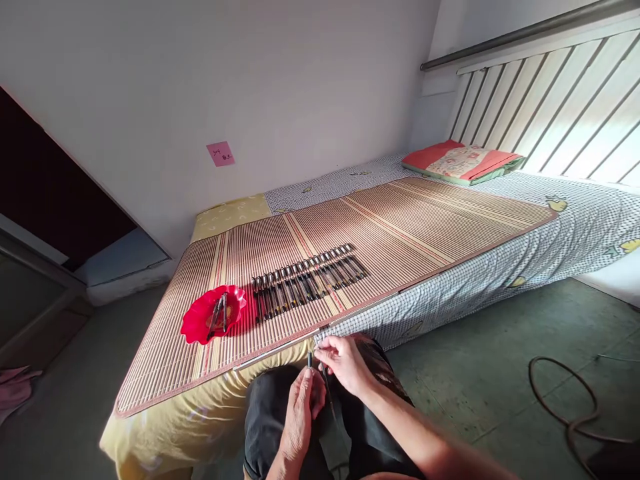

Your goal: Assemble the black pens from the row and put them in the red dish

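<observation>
My left hand [300, 410] is closed around a dark pen barrel [309, 361] that stands upright over my lap. My right hand [345, 363] pinches a thin dark part [327, 390] right beside the barrel's tip, fingers pressed together. Both hands are just in front of the bed's near edge. On the bamboo mat [400, 227] lies a long row of dark pens [307, 280], side by side. Left of the row sits a red dish [197, 320] holding a few more pens [219, 313].
The mat covers a low bed with a checked sheet [575, 233] and a yellow sheet end [200, 413]. A folded pillow [463, 162] lies at the far corner. A cable [570, 400] curls on the green floor to the right. A pink note [221, 153] sticks to the wall.
</observation>
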`<action>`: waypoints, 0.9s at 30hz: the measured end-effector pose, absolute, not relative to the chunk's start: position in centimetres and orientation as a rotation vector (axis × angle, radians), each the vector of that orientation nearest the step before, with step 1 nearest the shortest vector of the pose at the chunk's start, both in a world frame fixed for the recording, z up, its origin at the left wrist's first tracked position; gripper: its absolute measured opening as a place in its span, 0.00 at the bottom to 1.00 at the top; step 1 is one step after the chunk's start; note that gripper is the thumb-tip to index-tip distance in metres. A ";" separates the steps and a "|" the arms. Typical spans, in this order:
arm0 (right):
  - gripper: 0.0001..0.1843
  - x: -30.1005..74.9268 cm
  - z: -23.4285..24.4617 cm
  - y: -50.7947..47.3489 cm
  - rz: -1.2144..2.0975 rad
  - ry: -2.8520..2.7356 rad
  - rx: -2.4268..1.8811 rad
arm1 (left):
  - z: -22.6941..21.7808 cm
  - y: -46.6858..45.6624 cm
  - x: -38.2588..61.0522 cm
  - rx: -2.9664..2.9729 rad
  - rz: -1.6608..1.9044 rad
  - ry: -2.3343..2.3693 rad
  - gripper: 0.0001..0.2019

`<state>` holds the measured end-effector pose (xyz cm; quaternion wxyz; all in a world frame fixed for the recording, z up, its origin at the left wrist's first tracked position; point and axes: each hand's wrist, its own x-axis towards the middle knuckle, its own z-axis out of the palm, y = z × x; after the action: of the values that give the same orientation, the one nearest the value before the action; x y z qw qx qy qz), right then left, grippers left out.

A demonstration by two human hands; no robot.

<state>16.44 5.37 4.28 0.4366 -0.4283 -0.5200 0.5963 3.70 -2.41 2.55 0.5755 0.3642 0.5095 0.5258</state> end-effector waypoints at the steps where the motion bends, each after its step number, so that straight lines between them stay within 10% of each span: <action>1: 0.15 16.2 4.1 5.2 1.451 -1.342 -1.068 | 2.8 -2.5 3.8 0.880 1.225 1.214 0.28; 27: 0.07 32.6 13.6 33.7 0.898 -1.699 -1.759 | -1.5 -0.3 3.0 0.748 0.971 1.175 0.36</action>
<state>32.64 33.70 13.58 0.2650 -0.6510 -0.6288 0.3324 2.97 -0.26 -1.48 0.6607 0.3305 0.5194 0.4294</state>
